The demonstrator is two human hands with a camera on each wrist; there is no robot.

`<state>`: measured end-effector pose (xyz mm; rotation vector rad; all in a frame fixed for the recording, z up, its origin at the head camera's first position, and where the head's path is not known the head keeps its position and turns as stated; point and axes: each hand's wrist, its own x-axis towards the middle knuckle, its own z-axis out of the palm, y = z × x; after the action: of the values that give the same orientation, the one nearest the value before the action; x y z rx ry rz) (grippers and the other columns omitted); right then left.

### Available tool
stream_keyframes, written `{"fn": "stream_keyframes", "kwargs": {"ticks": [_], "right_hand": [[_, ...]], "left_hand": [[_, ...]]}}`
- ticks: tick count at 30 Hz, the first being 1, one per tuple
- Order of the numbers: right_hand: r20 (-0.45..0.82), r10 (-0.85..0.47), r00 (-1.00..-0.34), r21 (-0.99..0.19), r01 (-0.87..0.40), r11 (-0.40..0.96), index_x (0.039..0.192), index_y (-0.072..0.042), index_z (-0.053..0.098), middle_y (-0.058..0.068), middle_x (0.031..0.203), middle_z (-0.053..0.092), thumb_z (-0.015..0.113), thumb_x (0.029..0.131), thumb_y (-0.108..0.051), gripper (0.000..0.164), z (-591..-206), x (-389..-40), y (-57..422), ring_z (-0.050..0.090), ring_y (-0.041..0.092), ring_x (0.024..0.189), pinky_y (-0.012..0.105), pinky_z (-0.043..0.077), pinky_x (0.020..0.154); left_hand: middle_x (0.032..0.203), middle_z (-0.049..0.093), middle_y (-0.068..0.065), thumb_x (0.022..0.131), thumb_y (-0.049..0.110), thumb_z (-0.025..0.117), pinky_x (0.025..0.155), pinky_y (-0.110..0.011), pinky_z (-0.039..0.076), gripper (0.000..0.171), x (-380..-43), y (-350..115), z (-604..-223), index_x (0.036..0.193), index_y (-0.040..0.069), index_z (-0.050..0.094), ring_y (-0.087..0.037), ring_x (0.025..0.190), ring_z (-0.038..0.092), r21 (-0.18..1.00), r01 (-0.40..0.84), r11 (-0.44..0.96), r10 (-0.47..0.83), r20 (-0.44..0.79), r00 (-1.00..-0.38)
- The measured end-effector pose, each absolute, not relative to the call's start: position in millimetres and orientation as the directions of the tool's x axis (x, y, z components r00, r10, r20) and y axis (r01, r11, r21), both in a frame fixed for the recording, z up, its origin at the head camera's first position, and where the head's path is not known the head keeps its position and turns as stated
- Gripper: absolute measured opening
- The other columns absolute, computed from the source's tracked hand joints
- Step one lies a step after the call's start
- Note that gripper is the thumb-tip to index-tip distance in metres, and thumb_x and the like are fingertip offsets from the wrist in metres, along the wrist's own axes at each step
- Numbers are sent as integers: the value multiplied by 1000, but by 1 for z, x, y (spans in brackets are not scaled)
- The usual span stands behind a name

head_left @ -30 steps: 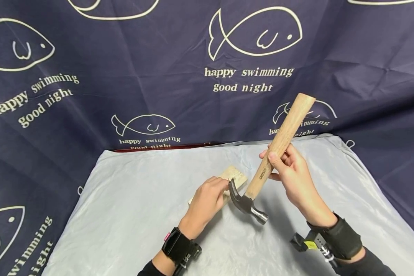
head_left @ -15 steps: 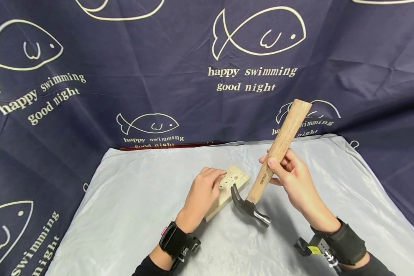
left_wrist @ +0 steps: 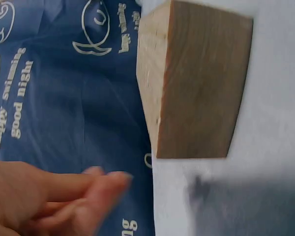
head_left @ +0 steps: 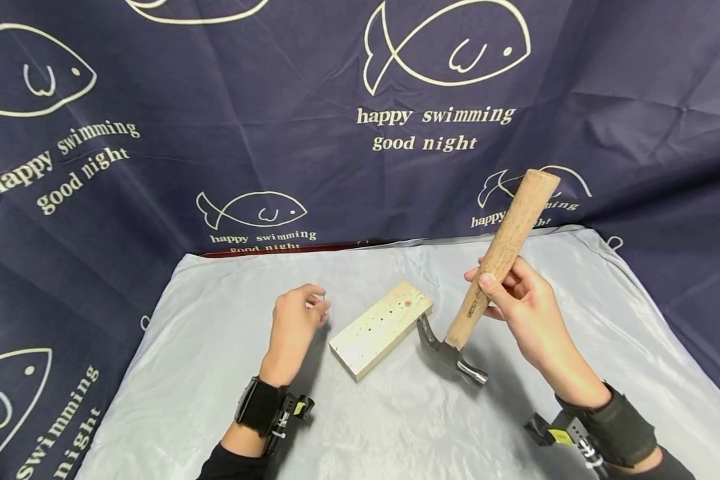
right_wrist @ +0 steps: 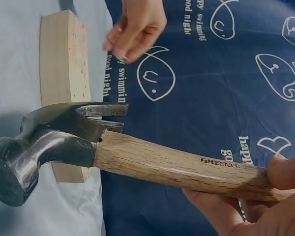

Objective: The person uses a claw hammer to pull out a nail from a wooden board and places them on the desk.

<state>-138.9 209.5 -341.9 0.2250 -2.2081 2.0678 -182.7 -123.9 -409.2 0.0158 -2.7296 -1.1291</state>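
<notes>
My right hand (head_left: 528, 313) grips the wooden handle of a claw hammer (head_left: 507, 243) midway, thumb on top. The hammer's handle end points up and away, its steel head low, with the claw right at the board's right edge in the head view. A pale wooden board (head_left: 366, 343), dotted with several small dark holes, lies at an angle on the cloth. Left of it, apart from the board, my left hand (head_left: 291, 330) is raised, thumb and forefinger pinching a thin, tiny thing like a nail, mostly hidden by the fingertips.
A pale grey-blue cloth (head_left: 216, 373) covers the table. Behind it hangs a dark blue curtain (head_left: 312, 133) with white fish and lettering. Black straps with small cameras sit on both wrists.
My left hand has lifted off the board and moved left, uncovering the board's top and holes. My right hand and the hammer have shifted slightly right.
</notes>
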Motion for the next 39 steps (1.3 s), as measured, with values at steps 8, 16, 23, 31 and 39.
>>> {"fn": "stream_keyframes", "kwargs": {"ticks": [8,16,23,31,39], "right_hand": [[155,-20,-988,-986,-156,63,119,-9,52,-2,106,71,59,96,-22,28,-345,-137,211,67,9,97,29,60,75],[145,-10,-989,-986,-145,85,120,-8,52,-2,107,71,58,96,-23,29,-345,-136,213,67,6,97,28,59,75],[146,-8,-989,-986,-146,81,121,-7,52,-1,108,71,58,96,-23,30,-347,-135,214,67,5,96,28,60,76],[157,-7,-988,-984,-157,84,121,-9,51,-1,108,71,58,96,-22,30,-347,-135,214,67,5,97,28,59,76],[168,-3,-986,-984,-168,54,124,-8,51,-2,106,71,59,95,-20,32,-350,-137,213,68,6,96,29,60,75]], "left_hand": [[68,67,-2,81,17,74,52,-25,38,5,-175,-135,-428,78,13,74,-12,55,52,536,-57,843,-89,33,-996],[54,58,-3,87,11,68,52,-27,39,9,-171,-134,-440,78,8,69,-16,49,51,600,-115,792,-92,-70,-993],[49,57,-2,86,14,69,49,-26,37,18,-174,-129,-440,69,9,70,-17,47,50,550,-108,828,-114,-24,-993],[49,53,-2,91,15,63,49,-27,33,23,-174,-127,-440,70,10,70,-16,45,46,528,-62,847,-90,27,-996],[49,38,0,91,14,62,48,-26,25,37,-175,-125,-437,55,14,54,-16,45,36,501,-56,864,-86,38,-996]]}}
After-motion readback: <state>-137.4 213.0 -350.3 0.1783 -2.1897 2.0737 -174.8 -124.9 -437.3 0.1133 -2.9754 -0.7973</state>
